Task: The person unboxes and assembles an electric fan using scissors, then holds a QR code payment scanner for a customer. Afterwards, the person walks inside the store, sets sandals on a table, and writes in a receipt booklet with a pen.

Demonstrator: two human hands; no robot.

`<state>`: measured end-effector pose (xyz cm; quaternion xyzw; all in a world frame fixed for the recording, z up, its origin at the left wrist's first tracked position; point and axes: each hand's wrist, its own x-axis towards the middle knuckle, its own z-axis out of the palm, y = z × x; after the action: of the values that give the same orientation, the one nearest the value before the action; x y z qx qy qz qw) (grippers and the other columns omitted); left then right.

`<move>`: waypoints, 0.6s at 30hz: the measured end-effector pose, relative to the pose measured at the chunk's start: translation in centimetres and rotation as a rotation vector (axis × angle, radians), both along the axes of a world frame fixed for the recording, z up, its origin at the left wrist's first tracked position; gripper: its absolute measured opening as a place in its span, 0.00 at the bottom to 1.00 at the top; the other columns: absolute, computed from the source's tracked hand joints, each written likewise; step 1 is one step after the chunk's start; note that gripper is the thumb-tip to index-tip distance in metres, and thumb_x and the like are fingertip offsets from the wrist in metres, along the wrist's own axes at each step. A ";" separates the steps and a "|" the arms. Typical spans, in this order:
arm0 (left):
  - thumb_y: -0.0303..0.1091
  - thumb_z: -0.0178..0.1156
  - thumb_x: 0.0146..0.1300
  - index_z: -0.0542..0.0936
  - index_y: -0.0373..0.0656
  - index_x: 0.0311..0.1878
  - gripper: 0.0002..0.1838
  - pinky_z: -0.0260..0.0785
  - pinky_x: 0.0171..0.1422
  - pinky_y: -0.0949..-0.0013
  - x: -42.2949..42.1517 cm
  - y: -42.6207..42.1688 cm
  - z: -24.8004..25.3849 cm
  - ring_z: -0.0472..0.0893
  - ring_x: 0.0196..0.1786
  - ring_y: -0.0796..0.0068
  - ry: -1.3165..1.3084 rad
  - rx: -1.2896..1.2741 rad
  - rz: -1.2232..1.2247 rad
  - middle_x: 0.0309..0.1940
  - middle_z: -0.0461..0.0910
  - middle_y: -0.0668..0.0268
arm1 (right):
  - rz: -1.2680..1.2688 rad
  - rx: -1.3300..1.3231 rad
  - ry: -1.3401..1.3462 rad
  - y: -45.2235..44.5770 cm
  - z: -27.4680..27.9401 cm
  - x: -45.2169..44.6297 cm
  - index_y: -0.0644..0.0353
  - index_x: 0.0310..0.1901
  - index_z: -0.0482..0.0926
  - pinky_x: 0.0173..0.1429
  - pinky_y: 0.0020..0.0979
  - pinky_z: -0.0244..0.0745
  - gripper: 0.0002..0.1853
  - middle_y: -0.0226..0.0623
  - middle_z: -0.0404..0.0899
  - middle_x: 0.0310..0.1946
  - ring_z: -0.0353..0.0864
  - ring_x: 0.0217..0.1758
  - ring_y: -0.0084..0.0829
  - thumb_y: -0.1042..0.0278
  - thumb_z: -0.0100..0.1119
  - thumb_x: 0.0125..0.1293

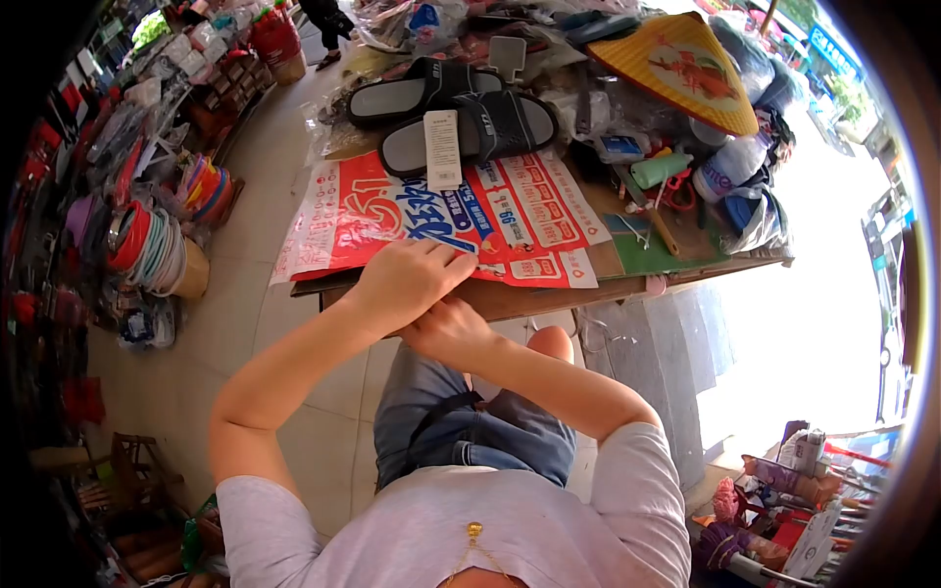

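Observation:
My left hand rests at the table's front edge, over the lower edge of a red and white printed sheet, its fingers bent and together. Just below and touching it is my right hand, closed, with its fingertips partly hidden under the left one. What either hand holds, if anything, is hidden. Beyond them, a pair of black and grey slippers lies across the sheet's far part, one behind the other. A white tag lies over the nearer slipper.
Right of the sheet are red-handled scissors, a green bottle and a clear bottle. A yellow conical hat tops the pile behind. Goods on the left include coiled hoses. A person's leg shows at the top.

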<state>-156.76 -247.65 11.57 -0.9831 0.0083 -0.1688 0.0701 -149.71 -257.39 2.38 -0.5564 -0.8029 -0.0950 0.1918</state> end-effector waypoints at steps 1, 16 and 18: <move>0.29 0.57 0.46 0.76 0.46 0.43 0.16 0.71 0.37 0.71 0.0 0.2 -0.1 0.79 0.35 0.72 0.011 -0.032 -0.014 0.34 0.80 0.70 | 0.049 0.154 0.024 -1.1 1.1 0.8 0.54 0.42 0.77 0.38 0.31 0.74 0.16 0.34 0.73 0.36 0.75 0.39 0.32 0.69 0.57 0.47; 0.39 0.63 0.53 0.71 0.40 0.54 0.25 0.62 0.60 0.60 -5.5 1.3 -1.7 0.71 0.58 0.59 -0.377 -0.700 0.058 0.52 0.74 0.59 | 0.101 0.781 0.634 -2.3 16.5 10.5 0.57 0.20 0.71 0.31 0.28 0.61 0.09 0.33 0.61 0.26 0.64 0.29 0.30 0.71 0.63 0.38; 0.40 0.62 0.54 0.70 0.36 0.55 0.28 0.59 0.62 0.60 -6.0 2.2 -1.0 0.69 0.60 0.58 -0.558 -0.836 0.117 0.53 0.72 0.54 | 0.109 0.788 0.624 -0.4 15.0 10.8 0.58 0.20 0.71 0.35 0.30 0.67 0.11 0.34 0.62 0.26 0.67 0.32 0.32 0.70 0.64 0.36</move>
<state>-162.76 -245.49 10.55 -0.8434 -0.1340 -0.4099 -0.3205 -138.93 -257.82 17.41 -0.4008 -0.6385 -0.2098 0.6226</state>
